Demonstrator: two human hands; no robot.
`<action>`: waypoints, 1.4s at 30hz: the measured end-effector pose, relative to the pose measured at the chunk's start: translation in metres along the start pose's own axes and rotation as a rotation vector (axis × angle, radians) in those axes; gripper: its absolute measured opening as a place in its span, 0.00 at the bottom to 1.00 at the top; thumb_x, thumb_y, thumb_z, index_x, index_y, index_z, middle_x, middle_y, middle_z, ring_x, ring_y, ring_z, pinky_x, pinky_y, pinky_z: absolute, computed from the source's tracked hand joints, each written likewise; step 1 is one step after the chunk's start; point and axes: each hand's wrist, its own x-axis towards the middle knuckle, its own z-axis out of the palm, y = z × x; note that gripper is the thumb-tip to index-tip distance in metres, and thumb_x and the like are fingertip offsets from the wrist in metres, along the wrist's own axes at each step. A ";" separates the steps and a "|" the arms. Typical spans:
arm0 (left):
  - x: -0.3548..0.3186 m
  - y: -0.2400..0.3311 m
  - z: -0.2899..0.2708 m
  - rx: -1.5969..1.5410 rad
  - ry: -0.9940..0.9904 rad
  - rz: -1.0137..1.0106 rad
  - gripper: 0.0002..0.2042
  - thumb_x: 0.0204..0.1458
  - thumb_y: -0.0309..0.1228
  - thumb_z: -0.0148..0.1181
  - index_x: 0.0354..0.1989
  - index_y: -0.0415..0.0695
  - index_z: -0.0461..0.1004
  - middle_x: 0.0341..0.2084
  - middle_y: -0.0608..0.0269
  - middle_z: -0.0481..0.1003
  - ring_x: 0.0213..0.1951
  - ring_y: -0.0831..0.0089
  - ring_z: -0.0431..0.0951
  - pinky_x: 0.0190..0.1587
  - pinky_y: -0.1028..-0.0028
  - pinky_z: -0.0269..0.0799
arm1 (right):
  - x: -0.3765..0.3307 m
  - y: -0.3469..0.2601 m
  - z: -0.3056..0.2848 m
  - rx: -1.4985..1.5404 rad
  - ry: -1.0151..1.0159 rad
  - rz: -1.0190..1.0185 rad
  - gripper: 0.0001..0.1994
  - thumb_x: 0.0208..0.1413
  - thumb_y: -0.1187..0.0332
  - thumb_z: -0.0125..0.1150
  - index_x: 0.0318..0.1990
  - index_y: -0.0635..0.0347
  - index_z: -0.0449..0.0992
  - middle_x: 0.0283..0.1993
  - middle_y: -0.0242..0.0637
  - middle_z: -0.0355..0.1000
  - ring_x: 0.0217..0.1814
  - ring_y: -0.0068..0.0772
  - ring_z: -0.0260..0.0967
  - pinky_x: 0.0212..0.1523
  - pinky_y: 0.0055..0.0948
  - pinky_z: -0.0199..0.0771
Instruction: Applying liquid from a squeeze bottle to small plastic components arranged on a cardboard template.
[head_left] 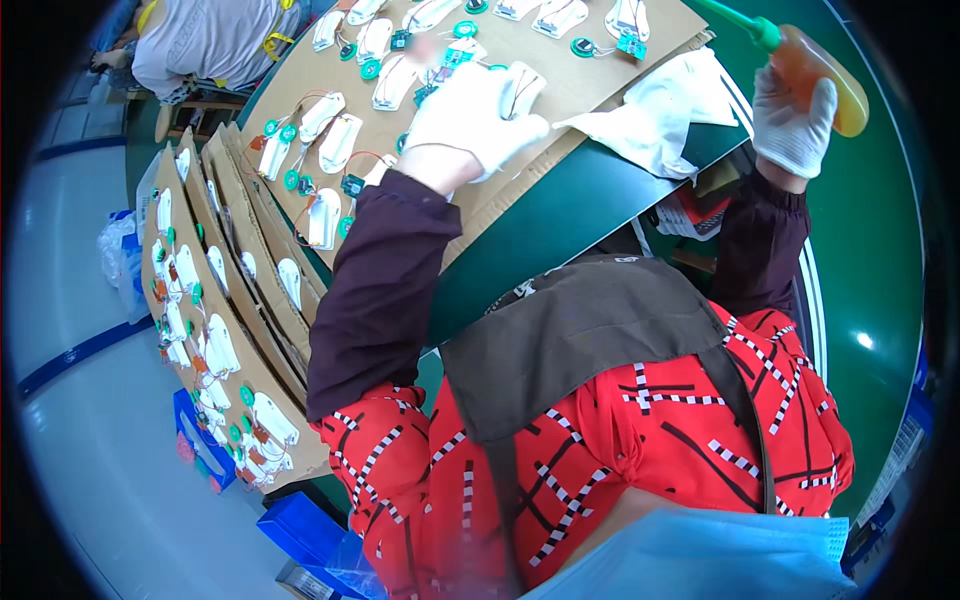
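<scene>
Pale blue floor (75, 280) off to the left, green tabletop (575, 195) in front, and across it lies a cardboard sheet (600, 75) dotted with white shell-like pieces (340, 142), green discs (291, 180) and small circuit boards (352, 186). Look at the left hand (465, 120), white-gloved, right over the sheet among those parts; its fingertips blur, so whether it pinches anything, I cannot tell. Over on the right, the gloved right hand (795, 120) has its fingers wrapped around an amber squeeze bottle (822, 72), held up above the table, clear of the sheet, green nozzle (745, 18) angled up and left. How far along? Wires already link discs and boards to many pieces, and more loaded cardboard sheets (235, 290) stand beside the table; which pieces are finished and how many remain doesn't show. Lettering now: pale marks sit on the dark apron (590, 325), too small to make out, and no readable label shows on the bottle.
</scene>
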 end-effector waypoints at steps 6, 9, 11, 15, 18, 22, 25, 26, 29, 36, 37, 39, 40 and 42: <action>0.013 -0.033 -0.017 -0.159 -0.230 -0.055 0.16 0.53 0.40 0.49 0.27 0.43 0.80 0.23 0.55 0.77 0.31 0.58 0.76 0.38 0.65 0.69 | -0.005 0.032 0.018 -0.217 -0.091 0.062 0.26 0.57 0.60 0.64 0.59 0.59 0.64 0.56 0.41 0.68 0.57 0.39 0.69 0.53 0.36 0.77; 0.012 -0.037 -0.007 -0.222 -0.221 -0.023 0.15 0.55 0.38 0.47 0.36 0.44 0.80 0.31 0.53 0.79 0.36 0.56 0.78 0.43 0.64 0.71 | -0.007 0.040 0.027 -0.245 -0.143 0.036 0.26 0.58 0.60 0.64 0.59 0.58 0.64 0.56 0.41 0.68 0.57 0.38 0.68 0.53 0.37 0.76; 0.011 -0.032 0.006 -0.252 -0.175 -0.068 0.14 0.54 0.34 0.49 0.42 0.44 0.78 0.32 0.55 0.79 0.38 0.61 0.78 0.44 0.67 0.71 | -0.009 0.041 0.032 -0.275 -0.187 0.014 0.25 0.57 0.61 0.64 0.59 0.58 0.64 0.55 0.41 0.68 0.56 0.37 0.69 0.51 0.35 0.76; 0.010 -0.032 0.020 -0.105 -0.036 -0.004 0.17 0.50 0.26 0.57 0.51 0.45 0.75 0.35 0.57 0.78 0.41 0.61 0.78 0.46 0.68 0.72 | -0.012 0.040 0.039 -0.295 -0.213 0.014 0.25 0.57 0.61 0.64 0.59 0.58 0.64 0.55 0.41 0.68 0.55 0.37 0.70 0.49 0.35 0.77; 0.009 -0.024 0.017 0.089 0.050 0.078 0.16 0.48 0.27 0.61 0.48 0.47 0.76 0.34 0.57 0.77 0.40 0.57 0.77 0.46 0.65 0.72 | -0.011 0.039 0.034 -0.307 -0.215 0.010 0.25 0.57 0.61 0.64 0.59 0.58 0.64 0.55 0.41 0.68 0.54 0.37 0.70 0.48 0.34 0.78; 0.012 -0.020 0.004 0.273 0.145 0.193 0.13 0.47 0.30 0.62 0.43 0.49 0.79 0.36 0.55 0.75 0.41 0.56 0.76 0.46 0.62 0.72 | -0.012 0.042 0.031 -0.300 -0.190 0.018 0.25 0.57 0.61 0.64 0.59 0.58 0.64 0.55 0.41 0.68 0.54 0.37 0.70 0.47 0.34 0.78; 0.024 -0.032 -0.007 0.126 0.093 0.018 0.11 0.47 0.33 0.63 0.40 0.48 0.80 0.36 0.53 0.75 0.42 0.57 0.76 0.46 0.63 0.72 | -0.013 0.044 0.035 -0.304 -0.178 0.010 0.24 0.58 0.61 0.64 0.58 0.59 0.64 0.55 0.41 0.68 0.54 0.37 0.70 0.47 0.34 0.78; 0.029 -0.038 -0.009 0.126 0.089 0.024 0.11 0.47 0.33 0.63 0.40 0.48 0.80 0.36 0.53 0.75 0.42 0.57 0.76 0.46 0.63 0.72 | -0.013 0.046 0.038 -0.316 -0.171 0.003 0.24 0.58 0.61 0.63 0.58 0.59 0.65 0.54 0.41 0.69 0.53 0.36 0.71 0.46 0.33 0.78; 0.039 -0.057 -0.009 0.195 0.152 -0.132 0.14 0.50 0.41 0.62 0.39 0.46 0.81 0.39 0.52 0.77 0.44 0.56 0.77 0.47 0.63 0.72 | -0.022 0.063 0.081 -0.355 -0.133 0.025 0.26 0.54 0.58 0.65 0.56 0.60 0.67 0.48 0.38 0.74 0.45 0.30 0.75 0.36 0.25 0.76; 0.058 -0.048 0.001 0.382 -0.087 -0.263 0.20 0.49 0.37 0.62 0.51 0.47 0.74 0.46 0.50 0.76 0.45 0.55 0.77 0.50 0.64 0.72 | -0.022 0.080 0.095 -0.340 -0.197 0.078 0.25 0.53 0.61 0.66 0.56 0.60 0.66 0.49 0.38 0.74 0.45 0.31 0.75 0.36 0.25 0.77; 0.058 -0.052 0.003 0.381 -0.088 -0.264 0.20 0.49 0.37 0.62 0.51 0.47 0.74 0.46 0.50 0.76 0.45 0.55 0.77 0.50 0.64 0.72 | -0.021 0.082 0.091 -0.344 -0.189 0.092 0.26 0.53 0.62 0.66 0.56 0.61 0.66 0.49 0.39 0.74 0.46 0.32 0.75 0.37 0.25 0.78; 0.054 -0.060 0.002 0.252 -0.005 -0.201 0.24 0.47 0.34 0.62 0.55 0.47 0.69 0.46 0.50 0.75 0.47 0.55 0.77 0.50 0.64 0.72 | -0.022 0.084 0.092 -0.335 -0.186 0.093 0.26 0.52 0.62 0.66 0.56 0.61 0.66 0.49 0.39 0.74 0.46 0.32 0.75 0.37 0.25 0.77; 0.052 -0.061 -0.003 0.253 -0.007 -0.205 0.24 0.47 0.34 0.62 0.55 0.47 0.69 0.46 0.50 0.75 0.47 0.55 0.77 0.50 0.64 0.72 | -0.023 0.085 0.093 -0.326 -0.183 0.092 0.26 0.52 0.62 0.66 0.56 0.61 0.66 0.49 0.39 0.74 0.46 0.32 0.75 0.37 0.25 0.77; 0.044 -0.063 -0.015 0.248 0.072 -0.205 0.26 0.47 0.34 0.62 0.57 0.46 0.67 0.49 0.51 0.74 0.48 0.57 0.77 0.49 0.65 0.73 | -0.026 0.091 0.100 -0.299 -0.187 0.067 0.26 0.52 0.63 0.67 0.56 0.61 0.66 0.49 0.39 0.74 0.46 0.32 0.75 0.38 0.25 0.77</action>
